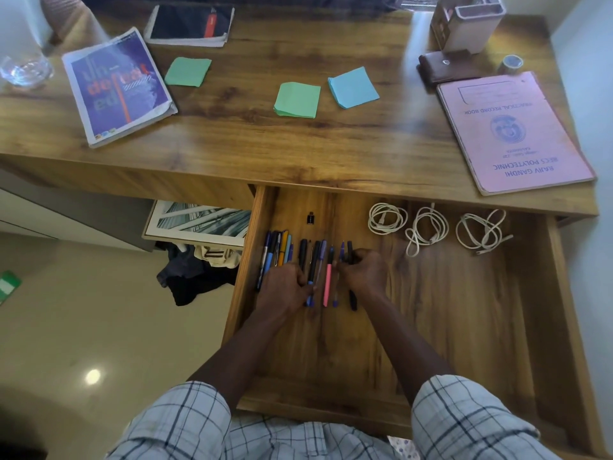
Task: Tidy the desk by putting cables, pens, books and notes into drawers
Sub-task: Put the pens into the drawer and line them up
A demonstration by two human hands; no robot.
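Observation:
The wooden drawer [464, 310] is pulled open below the desk edge. Several pens [328, 277] lie in a row on its floor at the left, and three coiled white cables [426, 229] lie at the back right. My left hand [287, 287] rests on the pens at the left of the row, fingers curled over a dark pen. My right hand [363, 270] pinches a black pen at the right end of the row. On the desk lie two green note pads [297, 100], a blue note pad [353, 88], a purple book [116, 86], a pink record book [510, 131] and a dark notebook [190, 26].
A glass [25, 69] stands at the desk's left edge. A brown wallet [446, 66], a tape roll [511, 64] and a white holder [467, 24] sit at the back right. A small black adapter [310, 218] lies in the drawer. Clothes [195, 270] lie on the floor.

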